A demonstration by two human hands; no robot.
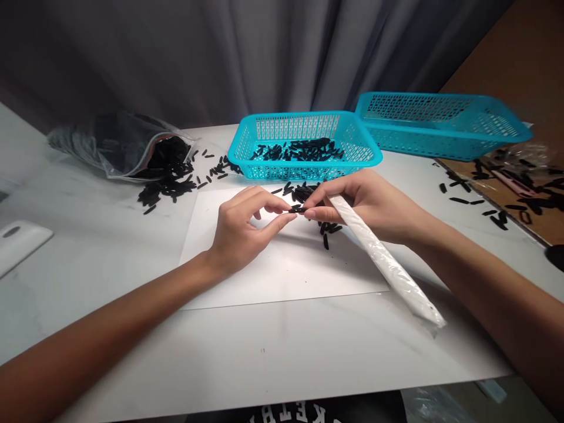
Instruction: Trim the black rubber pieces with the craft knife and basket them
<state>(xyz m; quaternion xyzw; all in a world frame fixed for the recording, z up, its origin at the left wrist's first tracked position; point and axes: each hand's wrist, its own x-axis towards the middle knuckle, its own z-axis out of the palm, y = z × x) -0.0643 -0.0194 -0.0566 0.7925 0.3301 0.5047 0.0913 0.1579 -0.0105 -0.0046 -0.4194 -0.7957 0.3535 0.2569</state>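
Observation:
Over a white sheet [238, 282], my left hand [240, 226] pinches one end of a small black elongated piece [296, 209] between thumb and forefinger. The fingertips of my right hand [370, 202] close on its other end. A long white stick-like thing [383, 258], wrapped in clear plastic, also rests in my right hand and slants down toward the table's front; its upper end is hidden by the fingers. Behind and under my right hand lies a loose pile of similar black pieces [326, 229], partly covered by the hand.
A blue basket [304, 172] with many black pieces stands behind the sheet. Another blue basket [423, 141] sits at the back right. On the left, an open clear bag [127, 147] spills black pieces. More pieces [497, 220] lie scattered at right. A white object [24, 241] is at far left.

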